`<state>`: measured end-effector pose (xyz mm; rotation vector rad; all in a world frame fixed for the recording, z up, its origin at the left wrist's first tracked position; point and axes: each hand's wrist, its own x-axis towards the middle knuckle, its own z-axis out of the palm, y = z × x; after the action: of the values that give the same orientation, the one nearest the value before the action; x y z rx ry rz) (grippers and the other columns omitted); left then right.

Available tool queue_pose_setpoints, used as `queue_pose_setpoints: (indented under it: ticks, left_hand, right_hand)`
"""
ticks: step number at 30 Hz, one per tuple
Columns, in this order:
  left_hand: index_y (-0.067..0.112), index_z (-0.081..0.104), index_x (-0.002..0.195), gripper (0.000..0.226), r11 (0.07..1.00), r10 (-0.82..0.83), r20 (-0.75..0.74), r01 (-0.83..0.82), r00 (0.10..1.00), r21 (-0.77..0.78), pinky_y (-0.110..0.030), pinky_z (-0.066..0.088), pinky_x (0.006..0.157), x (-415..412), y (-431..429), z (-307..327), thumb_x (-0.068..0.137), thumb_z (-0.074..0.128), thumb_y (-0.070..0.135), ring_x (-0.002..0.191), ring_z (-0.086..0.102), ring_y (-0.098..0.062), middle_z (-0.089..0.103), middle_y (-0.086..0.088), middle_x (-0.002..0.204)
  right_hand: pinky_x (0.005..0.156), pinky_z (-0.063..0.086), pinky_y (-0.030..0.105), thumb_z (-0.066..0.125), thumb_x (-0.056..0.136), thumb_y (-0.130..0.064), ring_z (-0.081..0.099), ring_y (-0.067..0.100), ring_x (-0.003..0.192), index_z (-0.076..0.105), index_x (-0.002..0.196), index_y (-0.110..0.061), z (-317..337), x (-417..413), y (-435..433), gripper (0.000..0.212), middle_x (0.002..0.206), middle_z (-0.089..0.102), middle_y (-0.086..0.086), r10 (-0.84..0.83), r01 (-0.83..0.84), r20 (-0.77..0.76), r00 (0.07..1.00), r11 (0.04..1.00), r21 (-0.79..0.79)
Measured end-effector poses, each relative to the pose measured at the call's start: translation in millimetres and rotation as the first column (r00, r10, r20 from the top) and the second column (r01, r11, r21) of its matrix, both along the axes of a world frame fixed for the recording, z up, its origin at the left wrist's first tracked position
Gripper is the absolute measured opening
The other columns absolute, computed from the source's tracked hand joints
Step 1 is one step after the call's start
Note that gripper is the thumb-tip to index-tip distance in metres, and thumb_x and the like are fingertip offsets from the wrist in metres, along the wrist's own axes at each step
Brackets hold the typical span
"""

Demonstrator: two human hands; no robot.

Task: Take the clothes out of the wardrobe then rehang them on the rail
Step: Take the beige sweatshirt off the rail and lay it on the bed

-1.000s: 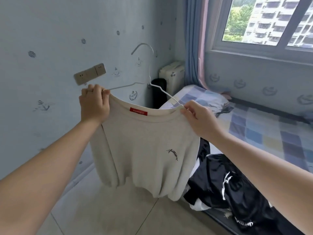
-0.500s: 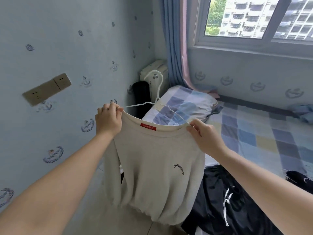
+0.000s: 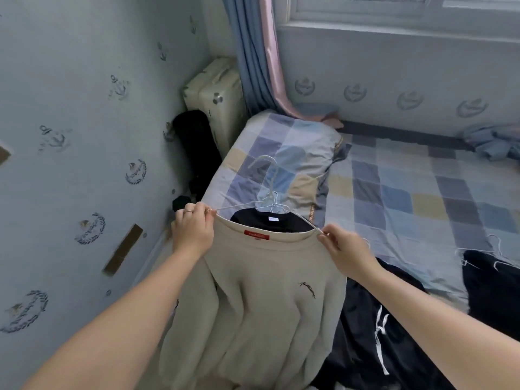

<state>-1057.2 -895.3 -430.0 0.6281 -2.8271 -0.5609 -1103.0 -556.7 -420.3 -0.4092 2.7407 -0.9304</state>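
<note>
Beige fabric sweatshirt [image 3: 261,294] is draped on a white wire hanger [image 3: 234,207]. Shoulders are pinched by left hand [image 3: 192,232] at nine o'clock, right hand [image 3: 347,256] at three.

The beige sweatshirt [image 3: 253,305] is hiding most of the black garment [image 3: 270,225] behind it and the 2 ends of its wire hanger [image 3: 236,206], and its hem is running off the bottom edge. The lettering on its red neck label [image 3: 256,235] is blurring beyond reading. The top edge is cutting off the window [image 3: 394,9].
</note>
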Motion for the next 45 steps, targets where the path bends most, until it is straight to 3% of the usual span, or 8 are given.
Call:
queue_pose_setpoints:
  ticks: [7,10,16,22,26,31,36,45]
  left_hand:
    - [0.016,0.057,0.105,0.026,0.992,-0.024,0.165,0.003,0.986,0.128,-0.044,0.030,0.095,-77.3,-16.1,-86.3,0.104,0.041,0.036,0.117,0.041,-0.033,0.054,-0.011,0.125]
    - [0.017,0.057,0.106,0.023,0.987,-0.037,0.192,0.007,0.981,0.158,-0.044,0.030,0.097,-110.6,-21.9,-135.1,0.103,0.042,0.034,0.117,0.042,-0.033,0.054,-0.011,0.125]
    - [0.018,0.056,0.110,0.021,0.981,-0.087,0.284,0.032,0.955,0.193,-0.044,0.029,0.098,-162.6,-24.3,-250.4,0.104,0.040,0.030,0.117,0.041,-0.034,0.052,-0.011,0.123]
    - [0.019,0.055,0.115,0.025,0.982,-0.145,0.318,0.097,0.937,0.163,-0.044,0.029,0.095,-224.0,-23.2,-339.7,0.105,0.036,0.032,0.118,0.042,-0.034,0.052,-0.010,0.125]
    - [0.022,0.053,0.127,0.030,0.974,-0.175,0.338,0.112,0.925,0.198,-0.045,0.029,0.101,-245.6,-21.2,-377.2,0.104,0.039,0.035,0.127,0.038,-0.031,0.050,-0.007,0.135]
    - [0.024,0.029,0.154,0.056,0.964,-0.225,0.415,0.139,0.881,0.227,-0.044,0.013,0.119,-220.2,-22.3,-385.7,0.102,0.043,0.039,0.151,0.010,-0.024,0.019,-0.001,0.164]
    - [0.029,0.022,0.156,0.060,0.952,-0.263,0.493,0.138,0.830,0.274,-0.041,0.006,0.121,-161.8,-7.6,-345.2,0.102,0.042,0.045,0.152,0.001,-0.020,0.009,0.001,0.166]
    - [0.038,0.012,0.156,0.063,0.946,-0.283,0.543,0.136,0.791,0.295,-0.044,0.001,0.122,-65.3,34.3,-222.2,0.101,0.038,0.052,0.152,-0.011,-0.017,-0.003,0.006,0.167]
  right_hand:
    - [0.063,0.042,0.037,0.049,0.100,-0.035,0.052,0.016,0.068,0.057,0.088,-0.020,-69.1,-61.0,-34.5,0.021,0.068,0.055,-0.008,-0.204,0.189,0.122,0.971,0.973,0.129]
    - [0.063,0.036,0.035,0.048,0.101,-0.033,0.053,0.021,0.076,0.056,0.088,-0.018,-114.2,-94.7,-47.2,0.022,0.074,0.055,-0.006,-0.270,0.246,0.126,0.954,0.953,0.178]
    - [0.081,0.042,0.046,0.044,0.101,-0.026,0.056,0.036,0.092,0.055,0.094,-0.014,-240.7,-146.7,-69.9,0.018,0.095,0.060,0.011,-0.336,0.302,0.050,0.941,0.894,0.331]
    - [0.087,0.036,0.045,0.039,0.101,-0.028,0.053,0.037,0.109,0.056,0.108,-0.015,-341.8,-197.6,-78.8,0.022,0.113,0.059,0.013,-0.409,0.346,0.062,0.911,0.835,0.429]
    - [0.103,0.029,0.045,0.040,0.100,-0.036,0.042,0.027,0.131,0.046,0.138,-0.023,-378.2,-214.9,-82.5,0.040,0.139,0.051,0.005,-0.419,0.318,0.169,0.892,0.848,0.424]
    - [0.115,0.014,0.052,0.039,0.099,-0.046,0.020,0.019,0.147,0.028,0.151,-0.029,-374.8,-190.6,-86.2,0.055,0.157,0.030,-0.005,-0.343,0.214,0.262,0.902,0.883,0.419]
    - [0.117,0.010,0.051,0.034,0.100,-0.050,0.008,0.019,0.150,0.018,0.154,-0.034,-329.5,-139.2,-87.1,0.058,0.163,0.014,-0.010,-0.248,0.078,0.337,0.908,0.891,0.447]
    - [0.118,0.001,0.049,0.032,0.099,-0.055,-0.005,0.019,0.151,0.010,0.155,-0.036,-204.8,-67.3,-83.6,0.063,0.164,0.003,-0.013,-0.116,-0.024,0.272,0.955,0.886,0.463]
